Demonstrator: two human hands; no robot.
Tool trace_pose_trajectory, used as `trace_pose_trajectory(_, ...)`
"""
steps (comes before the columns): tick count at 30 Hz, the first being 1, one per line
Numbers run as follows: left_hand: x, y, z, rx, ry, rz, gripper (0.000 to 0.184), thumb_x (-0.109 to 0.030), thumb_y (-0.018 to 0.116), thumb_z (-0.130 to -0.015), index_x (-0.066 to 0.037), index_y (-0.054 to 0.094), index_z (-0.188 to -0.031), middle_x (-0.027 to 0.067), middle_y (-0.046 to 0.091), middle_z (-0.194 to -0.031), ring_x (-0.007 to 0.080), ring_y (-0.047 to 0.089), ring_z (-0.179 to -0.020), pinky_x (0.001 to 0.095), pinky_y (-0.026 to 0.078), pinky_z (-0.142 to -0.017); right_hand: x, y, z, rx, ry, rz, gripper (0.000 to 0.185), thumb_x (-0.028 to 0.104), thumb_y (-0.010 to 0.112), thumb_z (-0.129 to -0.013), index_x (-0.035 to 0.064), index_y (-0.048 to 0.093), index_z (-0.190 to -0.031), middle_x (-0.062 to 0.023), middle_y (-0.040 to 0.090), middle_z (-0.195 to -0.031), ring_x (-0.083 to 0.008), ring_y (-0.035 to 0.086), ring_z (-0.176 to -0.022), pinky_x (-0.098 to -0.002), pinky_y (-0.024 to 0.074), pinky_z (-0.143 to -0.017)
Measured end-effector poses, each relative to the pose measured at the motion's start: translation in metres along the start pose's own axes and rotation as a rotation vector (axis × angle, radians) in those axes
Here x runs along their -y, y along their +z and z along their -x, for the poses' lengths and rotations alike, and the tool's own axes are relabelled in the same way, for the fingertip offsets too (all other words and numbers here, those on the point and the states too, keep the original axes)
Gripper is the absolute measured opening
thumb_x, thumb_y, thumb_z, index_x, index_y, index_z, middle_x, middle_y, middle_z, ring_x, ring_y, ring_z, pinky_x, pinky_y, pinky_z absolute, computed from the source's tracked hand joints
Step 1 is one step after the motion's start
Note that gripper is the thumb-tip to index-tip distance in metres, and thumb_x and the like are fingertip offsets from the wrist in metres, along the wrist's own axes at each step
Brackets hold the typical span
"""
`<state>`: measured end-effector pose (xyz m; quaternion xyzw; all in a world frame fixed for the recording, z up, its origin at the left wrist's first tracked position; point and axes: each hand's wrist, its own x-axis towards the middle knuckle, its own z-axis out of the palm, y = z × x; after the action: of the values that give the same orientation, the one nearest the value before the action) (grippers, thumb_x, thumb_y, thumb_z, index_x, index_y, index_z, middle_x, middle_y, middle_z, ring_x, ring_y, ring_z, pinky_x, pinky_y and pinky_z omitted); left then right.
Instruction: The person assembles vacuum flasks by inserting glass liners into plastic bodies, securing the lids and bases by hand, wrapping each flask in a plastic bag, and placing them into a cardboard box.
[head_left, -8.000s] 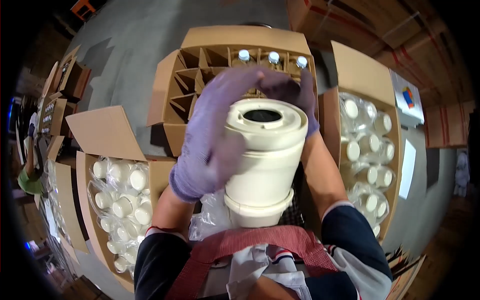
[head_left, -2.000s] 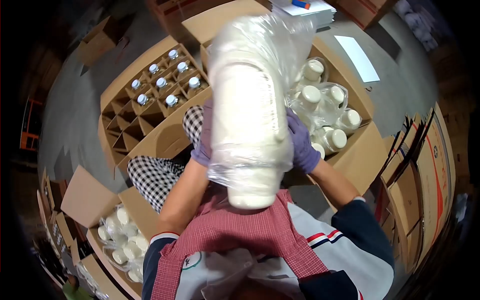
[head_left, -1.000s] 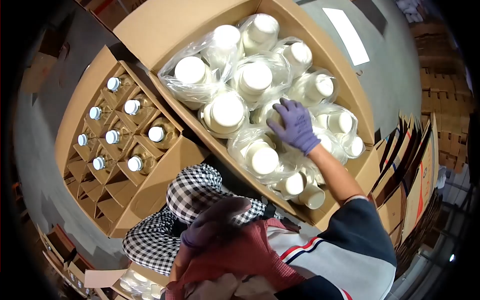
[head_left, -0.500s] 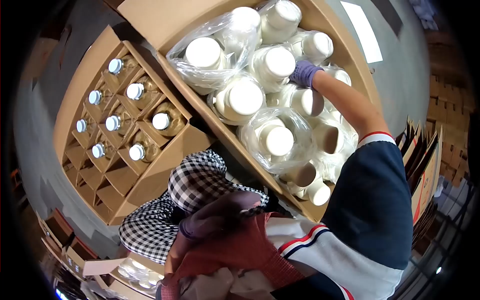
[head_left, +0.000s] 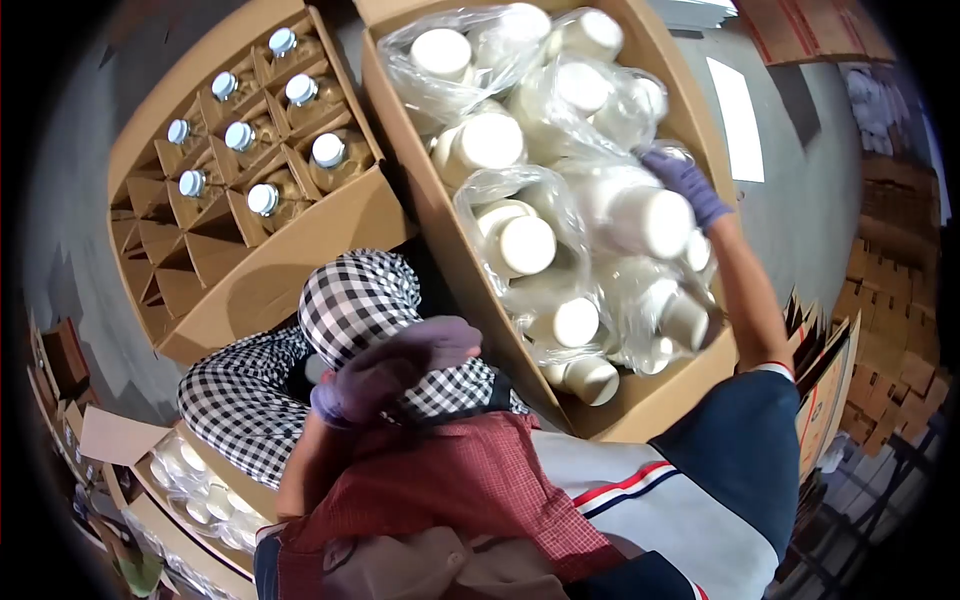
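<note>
My right hand, in a purple glove, reaches into a large carton. Its fingers are closed on a clear plastic bag around white bottles. Just below that hand, a white bottle is smeared by motion. More bagged white bottles lie around it, among them one with a round white cap. My left hand, also gloved, hovers over or rests on my checkered knee; I cannot tell which. Its fingers are stretched out and hold nothing.
Left of the large carton stands a divided carton with several clear bottles with pale blue caps. Another box of bagged white bottles is at lower left. Flattened cardboard leans at the right, near stacked cartons.
My right hand has moved outward toward the carton's right side, and bagged bottles near it have shifted. My view has turned, so both cartons sit higher. My left hand stays by the knee.
</note>
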<state>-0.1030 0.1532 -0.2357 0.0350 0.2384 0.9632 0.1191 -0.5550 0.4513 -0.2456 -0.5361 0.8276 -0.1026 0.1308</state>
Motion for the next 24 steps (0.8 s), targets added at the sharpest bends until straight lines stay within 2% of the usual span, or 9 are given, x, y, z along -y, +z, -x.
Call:
trace_pose_trajectory(2,0.0,0.011,-0.003,-0.044,0.036,0.039,0.082,-0.043,0.052,-0.096,0.015,0.023,-0.147,0.0301,0.038,-0.148,0.0411,0.039,-0.139,0.0493,0.026,-0.118,0.018,0.002,0.014,0.166,-0.014,0.11,0.032,0.016,0.069,-0.076,0.0069,0.064,-0.107,-0.0171,0.067,-0.094,-0.0369,0.064,-0.097,-0.0415,0.0502,-0.087)
trace_pose_trajectory(6,-0.012,0.039,0.009,-0.221,0.019,-0.246,0.064,-0.043,0.037,-0.104,0.004,0.032,-0.148,0.0264,0.044,-0.145,0.0383,0.048,-0.132,0.0533,0.036,-0.113,0.035,-0.014,0.035,-0.146,0.267,-0.122,0.034,0.012,0.064,-0.078,0.0031,0.063,-0.11,-0.0193,0.066,-0.095,-0.0337,0.066,-0.085,-0.0392,0.0521,-0.077)
trace_pose_trajectory(9,-0.002,0.034,0.014,-0.268,0.071,-0.167,0.062,-0.041,0.043,-0.103,0.001,0.035,-0.147,0.0234,0.047,-0.144,0.035,0.05,-0.131,0.0505,0.039,-0.111,0.067,-0.033,0.058,-0.456,0.431,-0.461,0.043,-0.001,0.061,-0.086,-0.001,0.057,-0.129,-0.0039,0.067,-0.105,-0.0098,0.059,-0.092,-0.0267,0.0501,-0.083)
trace_pose_trajectory(10,-0.001,0.036,0.012,-0.275,0.104,-0.139,0.059,-0.037,0.045,-0.102,0.002,0.036,-0.146,0.0226,0.048,-0.143,0.0341,0.049,-0.131,0.0493,0.038,-0.112,0.071,-0.031,0.069,-0.557,0.338,-0.531,0.041,0.003,0.061,-0.079,0.0,0.061,-0.12,-0.0145,0.069,-0.103,-0.0204,0.066,-0.093,-0.0336,0.0513,-0.085)
trace_pose_trajectory(12,-0.004,0.054,0.006,-0.439,0.072,-0.275,0.059,-0.036,0.048,-0.102,0.003,0.037,-0.145,0.0222,0.052,-0.136,0.0327,0.052,-0.128,0.045,0.043,-0.108,0.098,-0.044,0.087,-0.618,0.41,-0.402,0.047,0.0,0.06,-0.077,0.0001,0.061,-0.125,-0.013,0.067,-0.115,-0.0173,0.063,-0.106,-0.0322,0.0504,-0.09)
trace_pose_trajectory(16,-0.022,0.067,0.008,-0.441,0.134,-0.547,0.063,-0.038,0.052,-0.1,0.006,0.037,-0.144,0.0188,0.048,-0.139,0.0266,0.053,-0.125,0.0395,0.045,-0.104,0.159,-0.075,0.122,-0.999,0.294,-0.638,0.052,-0.013,0.053,-0.074,-0.0059,0.059,-0.125,-0.013,0.055,-0.137,-0.0197,0.054,-0.125,-0.0293,0.0423,-0.103)
trace_pose_trajectory(20,-0.072,0.07,-0.007,-0.744,0.371,-0.633,0.056,-0.041,0.05,-0.102,-0.007,0.041,-0.146,0.0121,0.048,-0.142,0.0244,0.049,-0.128,0.0387,0.043,-0.104,0.237,-0.077,0.108,-1.081,0.473,-0.637,0.038,-0.011,0.054,-0.077,-0.0026,0.064,-0.113,-0.0142,0.066,-0.111,-0.0174,0.062,-0.103,-0.0266,0.0465,-0.086)
trace_pose_trajectory(22,-0.104,0.065,-0.003,-0.863,0.303,-0.616,0.068,-0.052,0.044,-0.102,-0.008,0.033,-0.151,0.0126,0.043,-0.149,0.0264,0.048,-0.13,0.0421,0.04,-0.107,0.285,-0.048,0.064,-1.16,0.281,-0.484,0.026,0.005,0.062,-0.086,-0.0028,0.065,-0.111,-0.0102,0.069,-0.106,-0.0166,0.063,-0.098,-0.0314,0.0496,-0.085)
trace_pose_trajectory(24,-0.149,0.084,0.008,-0.507,0.619,-0.499,0.062,-0.047,0.044,-0.103,-0.006,0.038,-0.149,0.0115,0.043,-0.151,0.0246,0.045,-0.135,0.0379,0.033,-0.114,0.348,-0.01,0.021,-1.157,0.114,-0.305,0.032,0.015,0.065,-0.091,-0.0021,0.061,-0.118,-0.0105,0.066,-0.113,-0.0172,0.06,-0.106,-0.0337,0.0483,-0.092)
